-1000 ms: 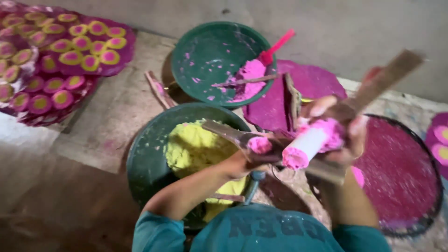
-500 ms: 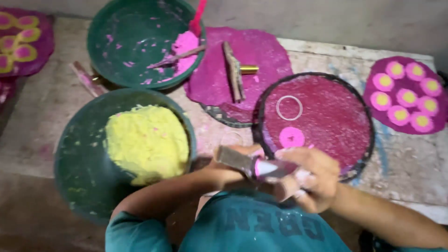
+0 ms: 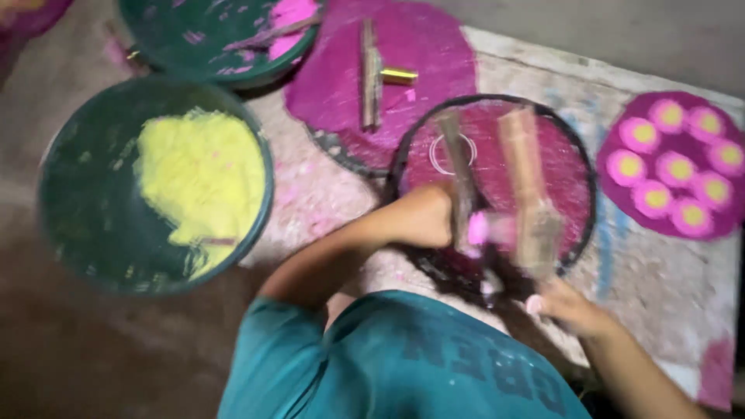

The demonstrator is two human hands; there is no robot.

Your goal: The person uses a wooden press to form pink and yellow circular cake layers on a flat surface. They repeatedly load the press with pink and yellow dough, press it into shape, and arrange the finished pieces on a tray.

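Two hands work wooden press (image 3: 528, 194) over round pink tray (image 3: 574, 155), floor centre: left hand (image 3: 423, 217) clamped on one handle, right hand (image 3: 570, 306) grip unclear. Stiff, likely light; pink paste (image 3: 477, 229) soft.

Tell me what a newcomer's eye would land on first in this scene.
First the heap of bright yellow powder in the dark green basin at the left. Next, at the centre, the left hand and right hand work blurred wooden sticks and a pink lump over the round magenta-dusted tray. At far right sits a purple mat of pink discs with yellow centres.
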